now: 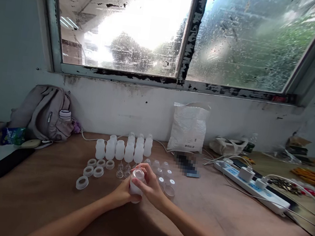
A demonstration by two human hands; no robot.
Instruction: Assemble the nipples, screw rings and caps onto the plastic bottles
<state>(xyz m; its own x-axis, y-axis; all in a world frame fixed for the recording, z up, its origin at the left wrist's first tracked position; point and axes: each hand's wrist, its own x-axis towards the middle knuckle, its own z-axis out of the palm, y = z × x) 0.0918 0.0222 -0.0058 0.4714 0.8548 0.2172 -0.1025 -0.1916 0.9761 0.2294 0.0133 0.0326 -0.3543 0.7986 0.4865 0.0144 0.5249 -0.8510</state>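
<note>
In front of me a translucent white baby bottle (pixel 136 189) stands nearly upright between both hands. My left hand (pixel 123 192) is wrapped round its lower body from the left. My right hand (pixel 151 186) closes round its upper part from the right, fingers curled near the rim. Just behind the hands are several clear bottle nipples (pixel 120 173), partly hidden by my left hand. Left of them lie several white screw rings (pixel 98 171). Several clear domed caps (pixel 169 190) stand to the right of my right hand, some hidden behind it.
Rows of white bottles (pixel 120 150) stand farther back on the brown table (pixel 49 204). A white plastic bag (pixel 189 127) leans on the wall, with a phone (pixel 188 165) before it. A power strip (pixel 268 198) with cables lies right, a backpack (pixel 41 113) and black case (pixel 5 164) left.
</note>
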